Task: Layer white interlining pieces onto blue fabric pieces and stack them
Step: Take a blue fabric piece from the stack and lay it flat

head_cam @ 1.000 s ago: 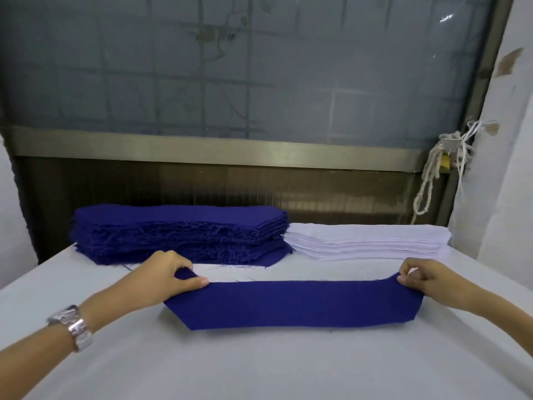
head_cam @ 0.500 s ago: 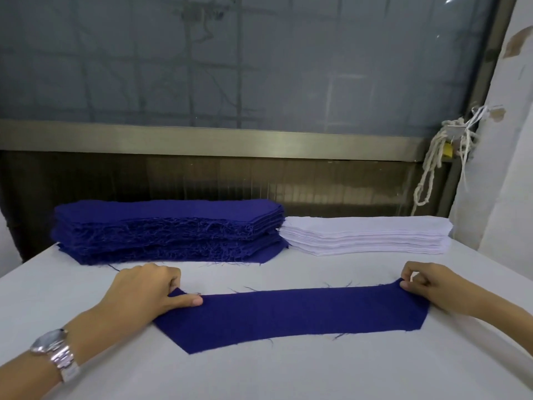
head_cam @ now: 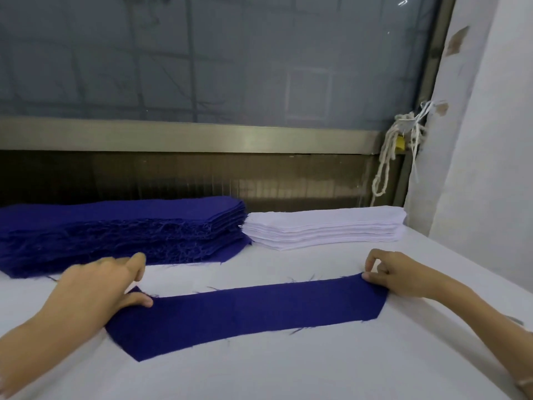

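- Hands worked both ends of one strip: the left hand [head_cam: 98, 287] lay open over the left end of the blue fabric piece [head_cam: 251, 310], its thumb pressing the cloth to the table [head_cam: 288, 368]. Its fingers were fairly straight and reached past the piece's far edge. Blur hid whether a fingertip caught the corner.
- At the piece's far right corner, the right hand [head_cam: 395, 274] pinched the cloth between thumb and forefinger, the other fingers curled. This was apparently to draw the strip taut so it would settle without wrinkles.
- Between the two hands the blue fabric piece lay flat and alone on the white table. Its ends were cut at an angle, loose threads strayed from its edges, and no white layer covered it yet.
- Beyond the piece's left half sat the blue stack [head_cam: 121, 226], frayed along its near side. Beyond the right half sat the white interlining stack [head_cam: 323, 229], just beside the blue one. Both seemed placed within easy reach for pairing.
- The base layer appeared to be getting squared up. Laying interlining on it would likely call for matching the angled ends.
- A knotted rope [head_cam: 386, 166] hung well beyond the piece's right end.
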The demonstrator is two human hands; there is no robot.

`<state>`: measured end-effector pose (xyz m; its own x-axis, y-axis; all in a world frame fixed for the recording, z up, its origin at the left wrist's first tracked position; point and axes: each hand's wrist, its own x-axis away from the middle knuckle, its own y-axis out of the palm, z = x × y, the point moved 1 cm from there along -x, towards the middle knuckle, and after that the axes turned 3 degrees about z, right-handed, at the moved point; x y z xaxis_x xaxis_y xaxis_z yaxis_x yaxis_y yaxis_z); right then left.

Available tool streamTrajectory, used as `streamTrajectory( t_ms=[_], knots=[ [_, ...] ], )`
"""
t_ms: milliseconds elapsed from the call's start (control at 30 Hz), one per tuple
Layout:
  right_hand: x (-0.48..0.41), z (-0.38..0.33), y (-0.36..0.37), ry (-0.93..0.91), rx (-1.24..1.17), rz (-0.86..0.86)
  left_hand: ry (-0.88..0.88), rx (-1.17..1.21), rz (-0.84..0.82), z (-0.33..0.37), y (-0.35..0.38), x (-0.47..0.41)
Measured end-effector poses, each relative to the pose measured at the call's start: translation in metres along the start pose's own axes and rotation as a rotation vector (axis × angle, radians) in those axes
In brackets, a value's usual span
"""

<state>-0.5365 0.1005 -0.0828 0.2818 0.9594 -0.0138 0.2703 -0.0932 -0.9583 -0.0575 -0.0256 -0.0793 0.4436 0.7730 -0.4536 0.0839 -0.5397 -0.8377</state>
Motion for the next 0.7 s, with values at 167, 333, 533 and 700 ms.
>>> streamTrajectory(
  t_ms=[167, 333, 533, 700],
  knots=[
    [-0.008, 0.008, -0.007, 0.132, 0.104, 0.038, 0.226, 0.088, 0.233, 0.038, -0.036, -0.018],
    [-0.029, 0.03, -0.028, 0.2, 0.046, 0.353, 0.318, 0.122, 0.291, 0.097, -0.055, -0.06],
    [-0.071, 0.064, -0.051, 0.34, -0.111, 0.575, 0.368, 0.041, 0.258, 0.147, -0.047, -0.127],
    [-0.109, 0.076, -0.057, 0.427, -0.157, 0.676, 0.386, -0.081, 0.204, 0.164, -0.025, -0.174]
  ],
)
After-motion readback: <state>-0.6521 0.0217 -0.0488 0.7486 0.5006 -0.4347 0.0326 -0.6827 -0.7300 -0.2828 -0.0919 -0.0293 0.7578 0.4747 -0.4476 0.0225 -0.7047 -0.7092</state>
